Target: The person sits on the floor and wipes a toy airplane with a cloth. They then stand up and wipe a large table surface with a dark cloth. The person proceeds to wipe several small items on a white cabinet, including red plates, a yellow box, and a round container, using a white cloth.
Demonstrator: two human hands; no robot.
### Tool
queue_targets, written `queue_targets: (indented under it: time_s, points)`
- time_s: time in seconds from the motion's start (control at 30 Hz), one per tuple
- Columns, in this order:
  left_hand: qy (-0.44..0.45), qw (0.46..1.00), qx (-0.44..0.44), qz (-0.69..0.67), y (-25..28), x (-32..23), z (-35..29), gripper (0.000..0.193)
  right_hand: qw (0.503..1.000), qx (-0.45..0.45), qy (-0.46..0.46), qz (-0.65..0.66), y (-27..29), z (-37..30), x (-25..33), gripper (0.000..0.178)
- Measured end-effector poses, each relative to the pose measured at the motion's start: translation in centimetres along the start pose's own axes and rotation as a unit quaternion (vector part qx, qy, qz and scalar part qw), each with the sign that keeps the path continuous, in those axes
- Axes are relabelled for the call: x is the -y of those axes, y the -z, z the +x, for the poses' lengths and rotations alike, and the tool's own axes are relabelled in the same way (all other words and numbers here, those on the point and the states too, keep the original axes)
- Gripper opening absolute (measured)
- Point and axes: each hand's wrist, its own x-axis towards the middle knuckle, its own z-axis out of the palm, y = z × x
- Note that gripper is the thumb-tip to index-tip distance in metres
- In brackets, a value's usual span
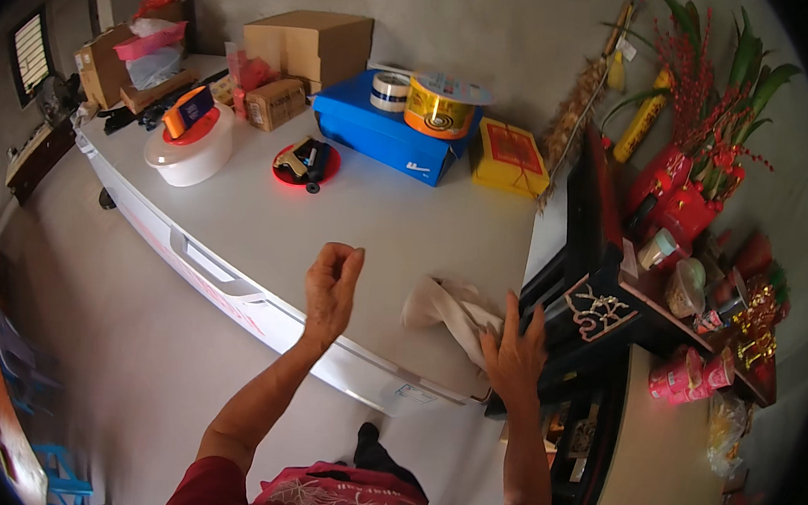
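My left hand (331, 289) is raised over the front part of the white chest-like surface, its fingers curled closed with nothing showing in them. My right hand (513, 356) is over the right end of that surface, slightly blurred, its fingers stretched out and apart. Beside it lies a crumpled beige cloth (438, 305), its twisted end reaching the fingers; whether they touch is hard to tell. Farther back sits a red dish (323, 174) with small dark items in it.
A blue shoe box (376, 122) carries a tape roll (389, 91) and a yellow-orange tub (437, 111). Nearby are a yellow box (511, 158), a cardboard box (308, 46) and a white tub (188, 158). A dark cabinet (600, 268) rises at right.
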Motion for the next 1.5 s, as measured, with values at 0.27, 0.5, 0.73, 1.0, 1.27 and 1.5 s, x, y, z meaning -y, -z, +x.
queue_targets:
  time_s: [0.27,0.5,0.73,1.0,1.27,1.5]
  points:
    - [-0.161,0.881,0.137,0.424,1.6,4.9,-1.2,0.04,0.928,0.176,0.316,0.086,-7.6,3.9,-5.5,0.049]
    - [-0.126,0.824,0.155,0.53,1.0,6.1,-1.2,0.054,0.968,0.127,0.216,0.009,-13.6,11.3,-6.4,0.05]
    - [-0.087,0.833,0.149,0.526,0.8,5.6,-0.9,0.052,0.984,0.158,0.081,0.031,-18.8,19.5,-6.9,0.052]
    - [-0.088,0.856,0.126,0.493,1.3,6.4,-1.1,0.052,0.989,0.113,0.092,0.015,-21.0,18.9,-5.8,0.046]
    - [0.029,0.964,0.14,0.225,4.6,7.1,1.0,0.051,0.894,0.148,0.365,0.213,-16.2,8.4,7.0,0.033]
    - [-0.069,0.942,0.012,0.328,10.7,9.8,15.2,0.061,0.946,0.12,0.271,0.134,-19.1,10.5,10.6,0.032]
